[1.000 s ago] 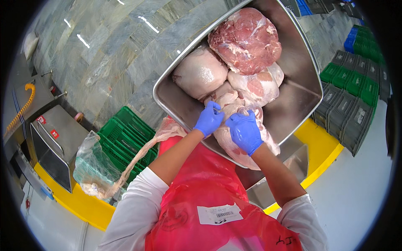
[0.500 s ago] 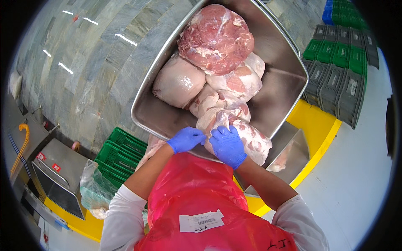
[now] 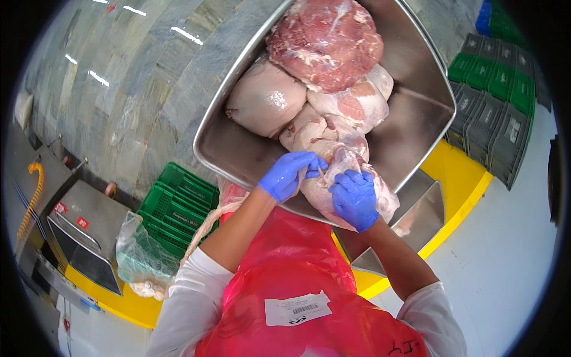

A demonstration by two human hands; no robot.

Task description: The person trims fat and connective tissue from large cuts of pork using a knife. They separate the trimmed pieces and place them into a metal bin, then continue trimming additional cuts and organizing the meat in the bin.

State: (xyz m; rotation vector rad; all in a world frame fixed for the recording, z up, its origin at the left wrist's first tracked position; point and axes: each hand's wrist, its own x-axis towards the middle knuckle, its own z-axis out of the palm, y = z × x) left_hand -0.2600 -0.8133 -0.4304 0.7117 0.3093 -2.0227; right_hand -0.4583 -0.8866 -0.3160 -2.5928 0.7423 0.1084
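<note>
Both gloved hands grip the nearest cut of raw meat [image 3: 351, 178] at the near rim of the steel tub [image 3: 416, 113]: left hand [image 3: 291, 174] pinching a flap of membrane, right hand [image 3: 355, 198] clamped over its side. It looks heavy, soft and slick, so fingers want fat edges or folds. Beyond the grip, more pale and red cuts [image 3: 324, 44] crowd the tub; green crates [image 3: 175, 205] sit below-left.
</note>
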